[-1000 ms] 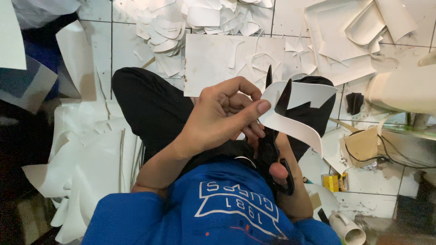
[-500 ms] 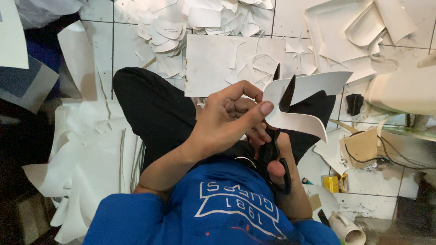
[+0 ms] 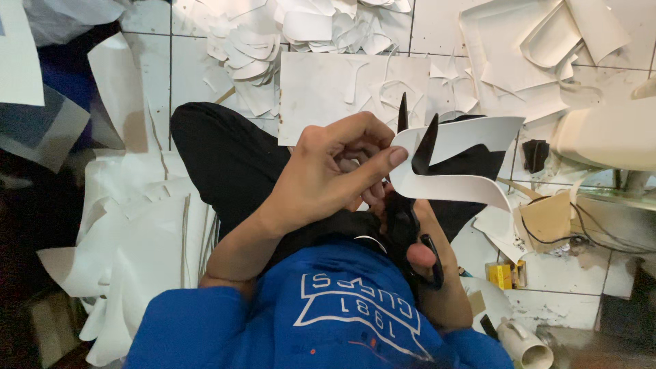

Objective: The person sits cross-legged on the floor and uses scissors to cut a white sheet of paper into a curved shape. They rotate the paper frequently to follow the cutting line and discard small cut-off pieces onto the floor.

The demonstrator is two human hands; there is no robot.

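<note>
Above lap: left hand (image 3: pixel 328 178) pinches curved white paper piece (image 3: pixel 454 160) at its left edge; right hand (image 3: pixel 427 256) below grips black scissors (image 3: pixel 410 198), blades parted, straddling paper beside left thumb.

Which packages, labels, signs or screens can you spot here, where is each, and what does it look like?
Small box: on the floor tiles at lower right, squarish, yellow.
Printed patch: on the chest of the blue shirt, pennant-shaped, white on blue.
No signs or screens show.
</note>
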